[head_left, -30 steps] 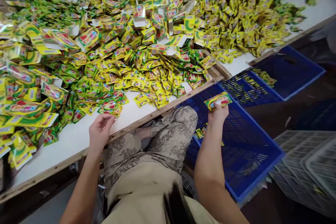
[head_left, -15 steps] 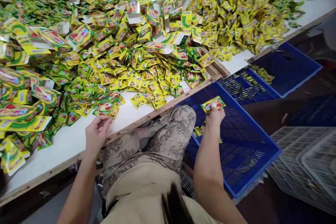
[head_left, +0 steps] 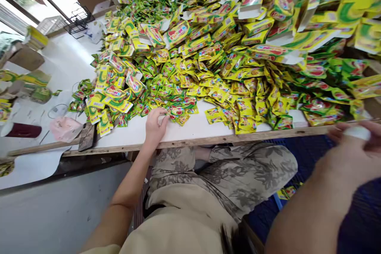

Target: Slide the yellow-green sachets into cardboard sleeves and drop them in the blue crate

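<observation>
Left hand (head_left: 156,127): on the table's near edge, fingers curled, thumb and index tips close together, right at the glossy sachets (head_left: 177,112); can't tell if they're pinching one. Right hand (head_left: 353,152): motion-blurred, cut off by the right frame edge, well apart from the left, over the near table edge. Can't confirm its grip or what it holds. White cap on its thumb, probably a finger cover. Sachets are crinkled, yellow and green, flat pillow shapes, heaped across the white tabletop (head_left: 195,129); lower layers buried. Open cartons (head_left: 178,32), thin printed card with white insides, lie tilted on and among them; the ones at upper right are smeared, print unreadable. Rough wood strip (head_left: 181,143) runs along the near edge. Blue mesh crate (head_left: 306,156) below right, mostly hidden by the right forearm and knee, a few sachets visible inside. Patterned cloth trousers (head_left: 253,166) under the edge, dark hair (head_left: 235,240) clipped at frame bottom. Left end: phone (head_left: 87,137) on the edge, crumpled pink plastic bag (head_left: 65,128) beside it, dark red cylinder (head_left: 25,129), black wire rack (head_left: 77,20) further back.
</observation>
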Available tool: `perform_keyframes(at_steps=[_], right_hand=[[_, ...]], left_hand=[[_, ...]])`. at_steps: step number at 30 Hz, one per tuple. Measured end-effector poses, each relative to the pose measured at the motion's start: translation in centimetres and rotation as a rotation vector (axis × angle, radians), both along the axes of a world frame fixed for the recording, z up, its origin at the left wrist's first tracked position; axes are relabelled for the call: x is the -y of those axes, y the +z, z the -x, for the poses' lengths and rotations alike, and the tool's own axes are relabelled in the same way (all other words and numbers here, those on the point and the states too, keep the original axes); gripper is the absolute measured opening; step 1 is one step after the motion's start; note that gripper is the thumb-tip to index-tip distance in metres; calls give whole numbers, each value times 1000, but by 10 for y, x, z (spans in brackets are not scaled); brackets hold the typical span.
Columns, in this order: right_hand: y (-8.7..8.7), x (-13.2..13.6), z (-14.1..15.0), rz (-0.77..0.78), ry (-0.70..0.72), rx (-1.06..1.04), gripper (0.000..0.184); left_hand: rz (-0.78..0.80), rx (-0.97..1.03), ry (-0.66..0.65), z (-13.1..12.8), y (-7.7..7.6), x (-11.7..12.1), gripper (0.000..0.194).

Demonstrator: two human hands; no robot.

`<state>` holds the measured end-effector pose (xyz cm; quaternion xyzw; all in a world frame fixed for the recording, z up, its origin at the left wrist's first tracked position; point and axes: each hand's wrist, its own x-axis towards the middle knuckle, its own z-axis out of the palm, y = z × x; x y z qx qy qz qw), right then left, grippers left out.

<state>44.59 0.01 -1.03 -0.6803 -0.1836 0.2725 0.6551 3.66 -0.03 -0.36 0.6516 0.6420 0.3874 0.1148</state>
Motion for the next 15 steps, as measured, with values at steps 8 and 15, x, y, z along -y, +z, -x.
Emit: perform_keyframes(at_steps=[8,15], right_hand=[[-6,-74,184,-56,1045,665,50],[-28,-92,218,-61,1116,680,28]], left_hand=[[130,-59,-181,-18,-8,-8,20],[31,-270,223,69,22,-27,30]])
